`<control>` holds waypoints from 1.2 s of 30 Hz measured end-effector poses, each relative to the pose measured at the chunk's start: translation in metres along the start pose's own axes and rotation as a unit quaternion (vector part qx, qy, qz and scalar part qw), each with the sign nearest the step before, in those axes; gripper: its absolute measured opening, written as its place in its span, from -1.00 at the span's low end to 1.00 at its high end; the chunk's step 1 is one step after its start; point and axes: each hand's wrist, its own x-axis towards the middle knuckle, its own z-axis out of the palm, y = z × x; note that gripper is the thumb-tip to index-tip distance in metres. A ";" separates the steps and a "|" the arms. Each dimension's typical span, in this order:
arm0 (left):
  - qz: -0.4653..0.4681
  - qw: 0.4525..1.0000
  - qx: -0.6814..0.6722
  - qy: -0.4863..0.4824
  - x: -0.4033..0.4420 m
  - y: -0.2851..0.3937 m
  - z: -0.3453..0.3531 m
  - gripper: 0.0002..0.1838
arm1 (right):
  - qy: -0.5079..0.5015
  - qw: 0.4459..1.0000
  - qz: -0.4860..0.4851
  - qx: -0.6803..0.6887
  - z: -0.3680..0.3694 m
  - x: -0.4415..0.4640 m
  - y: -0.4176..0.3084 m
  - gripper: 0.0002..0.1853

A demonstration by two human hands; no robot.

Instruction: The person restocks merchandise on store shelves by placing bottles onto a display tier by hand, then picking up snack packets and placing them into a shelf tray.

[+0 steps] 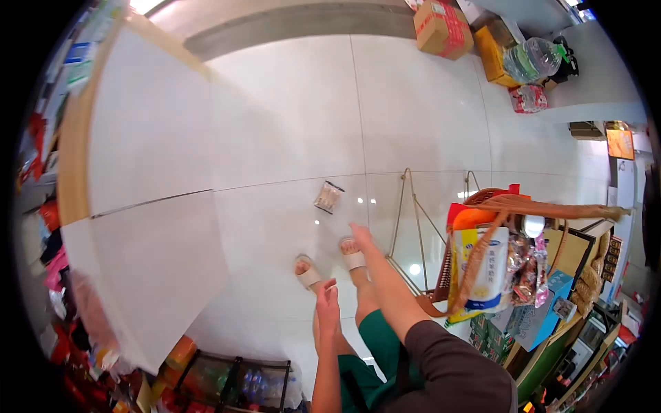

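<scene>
A small packet (329,197) with clear wrapping and pale contents lies flat on the white tiled floor. My right hand (361,236) reaches down over the floor, a short gap from the packet, with a finger stretched out and nothing seen in it. Close to my body, my left hand (328,301) hangs in front of my leg, fingers apart, holding nothing. On my right, a brown woven basket (451,275) is filled with snack bags, among them a yellow and white bag (480,268).
The basket rests by a thin metal stand (415,227). A white panel (148,124) with a wooden edge rises on the left. Cartons (444,29) and a large plastic bottle (533,60) stand at the back right. A black rack of bottles (237,378) is at lower left.
</scene>
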 end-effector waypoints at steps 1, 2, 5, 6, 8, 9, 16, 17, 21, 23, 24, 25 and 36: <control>-0.009 1.000 -0.002 -0.010 0.014 -0.009 0.005 -0.72 | 0.041 0.999 -0.004 -0.030 0.025 0.048 0.007 -0.19; -0.010 1.000 -0.004 0.005 0.033 -0.019 0.010 -0.72 | 0.081 0.995 -0.011 -0.059 0.049 0.097 0.012 -0.10; -0.026 0.999 0.021 0.001 0.071 -0.021 0.020 -0.73 | 0.170 0.981 -0.030 -0.084 0.086 0.141 -0.025 0.06; -0.042 0.997 0.054 -0.017 0.077 -0.013 0.021 -0.73 | 0.192 0.975 -0.032 -0.103 0.094 0.161 -0.028 0.09; 0.044 0.999 -0.009 -0.018 0.092 0.008 0.018 -0.74 | 0.223 0.969 -0.006 -0.105 0.111 0.181 -0.041 0.05; 0.068 0.997 0.022 -0.018 0.100 0.018 0.015 -0.74 | 0.257 0.963 0.014 -0.085 0.120 0.193 -0.045 0.02; 0.009 1.000 -0.022 0.000 0.116 0.009 0.007 -0.76 | 0.238 0.966 -0.087 -0.053 0.124 0.205 -0.013 -0.25; 0.010 1.000 -0.022 -0.008 0.114 0.004 0.006 -0.76 | 0.212 0.970 -0.102 -0.064 0.121 0.188 -0.012 -0.28; 0.094 0.994 0.027 0.058 0.097 -0.034 -0.001 -0.75 | 0.124 0.985 -0.108 -0.051 0.097 0.055 -0.013 -0.37; 0.215 0.965 0.106 0.107 0.048 -0.009 -0.021 -0.76 | 0.096 0.983 -0.139 -0.075 0.075 -0.020 -0.012 -0.41; 0.243 0.958 0.121 0.097 0.027 0.015 -0.029 -0.76 | 0.120 0.981 -0.136 -0.064 0.054 -0.062 -0.019 -0.41; 0.227 0.959 0.156 0.072 -0.005 0.056 -0.038 -0.70 | 0.068 0.980 -0.176 -0.059 0.034 -0.115 -0.028 -0.47; 0.270 0.846 0.317 -0.333 -0.209 0.201 -0.076 -0.21 | 0.103 0.961 -0.214 -0.145 -0.092 -0.518 -0.036 -0.54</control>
